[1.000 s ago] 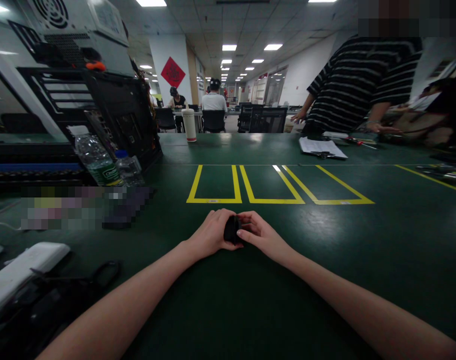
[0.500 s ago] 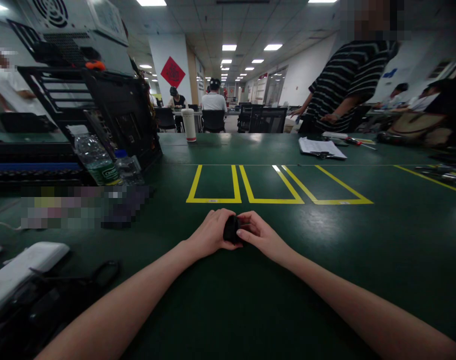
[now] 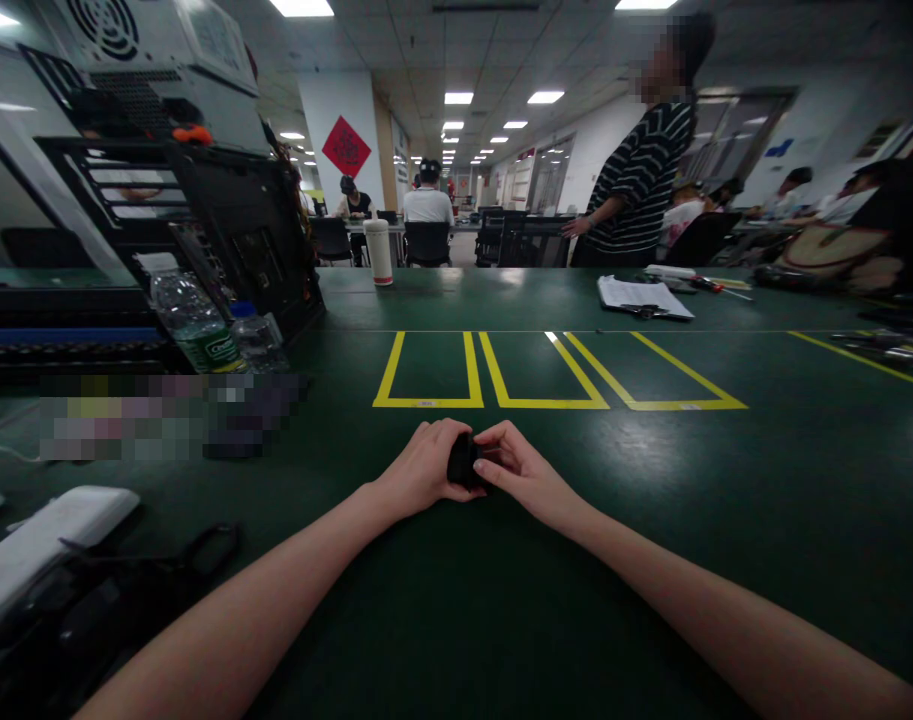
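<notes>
Between my hands, low over the green table [image 3: 456, 600], is a small dark rounded object [image 3: 463, 462]; its kind does not show. My left hand [image 3: 429, 462] curls around it from the left, thumb underneath and fingers over the top. From the right, my right hand [image 3: 517, 466] is closed on its other side with thumb and bent fingertips. The fingers cover much of the object. Just beyond my hands, yellow tape outlines [image 3: 428, 403] mark the tabletop.
On the left stand a black computer case [image 3: 238, 230], a plastic bottle [image 3: 193, 315], and a white power strip [image 3: 58, 540] beside black cables [image 3: 126, 600]. Farther back are a white cup [image 3: 379, 252] and a clipboard with papers [image 3: 643, 297]. A person in a striped shirt [image 3: 640, 185] stands across the table.
My hands and the dark object stay almost still. The person in the striped shirt has moved left and farther off, turning sideways.
</notes>
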Tool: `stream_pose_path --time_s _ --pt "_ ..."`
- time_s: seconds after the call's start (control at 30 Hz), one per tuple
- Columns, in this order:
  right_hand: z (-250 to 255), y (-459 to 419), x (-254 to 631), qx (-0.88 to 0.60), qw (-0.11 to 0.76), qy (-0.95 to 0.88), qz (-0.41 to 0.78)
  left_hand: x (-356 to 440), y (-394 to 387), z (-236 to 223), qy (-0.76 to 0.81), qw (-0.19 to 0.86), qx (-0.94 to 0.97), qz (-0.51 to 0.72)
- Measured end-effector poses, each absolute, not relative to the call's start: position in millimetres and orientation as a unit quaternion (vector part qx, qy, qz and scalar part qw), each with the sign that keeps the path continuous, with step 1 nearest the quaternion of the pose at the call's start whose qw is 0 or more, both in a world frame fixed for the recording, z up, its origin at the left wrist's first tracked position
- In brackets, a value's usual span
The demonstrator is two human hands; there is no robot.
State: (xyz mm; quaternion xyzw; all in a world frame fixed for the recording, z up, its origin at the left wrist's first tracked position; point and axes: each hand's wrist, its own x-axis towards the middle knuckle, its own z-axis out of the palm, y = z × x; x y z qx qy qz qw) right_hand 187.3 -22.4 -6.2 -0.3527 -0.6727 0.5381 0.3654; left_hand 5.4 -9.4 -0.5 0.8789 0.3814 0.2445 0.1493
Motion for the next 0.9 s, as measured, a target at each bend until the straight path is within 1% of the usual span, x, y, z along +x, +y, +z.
stream_pose_path --time_s 0.17,0.3,0.5,0.63,0.73,0.9 --pt "-1.7 -23.6 188.8 -0.347 0.339 -0.675 0.556 5.5 -9.0 -0.9 0.389 0.148 0.876 0.242" --pt "-4.9 -23.3 190.0 -0.328 0.342 -0.678 0.562 6.0 -8.8 -0.2 0.397 0.146 0.879 0.222" --pt "-11.2 -20.4 186.9 -0.348 0.375 -0.673 0.535 6.7 -10.3 3.4 0.386 0.14 0.881 0.235" --pt "-7.5 -20.5 187.1 -0.361 0.357 -0.679 0.53 5.1 -11.2 5.2 0.378 0.154 0.882 0.235" --pt "-5.3 -21.6 188.8 -0.348 0.338 -0.678 0.553 4.5 -10.4 3.3 0.378 0.154 0.882 0.234" --pt "-5.4 -23.5 189.4 -0.33 0.346 -0.68 0.556 5.8 -8.3 -2.0 0.388 0.141 0.88 0.234"
